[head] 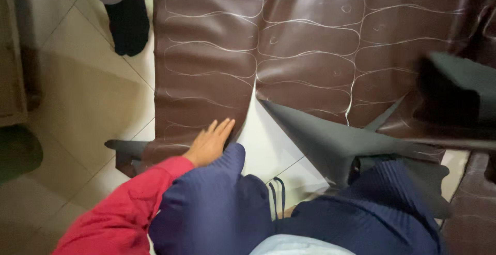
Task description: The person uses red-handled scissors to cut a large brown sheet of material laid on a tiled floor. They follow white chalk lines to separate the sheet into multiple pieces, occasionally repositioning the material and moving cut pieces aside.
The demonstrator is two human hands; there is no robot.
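A large brown leather sheet point(305, 43) with white drawn outlines lies spread over the tiled floor. A cut runs up its near edge, and the flap to the right of it is folded back, showing its grey underside point(320, 136). My left hand point(209, 144), in a red sleeve, rests flat on the leather just left of the cut, fingers extended and holding nothing. My right hand is hidden. Dark blue ribbed fabric point(217, 208) covers the lower middle of the view; I cannot tell if it is my knees or sleeves.
Another person's foot in a black sock point(128, 22) stands on the pale tiles point(88, 95) at the sheet's far left edge. A wooden cabinet edge point(13, 58) is at the left. A blurred dark shape point(457, 97) sits over the leather at the right.
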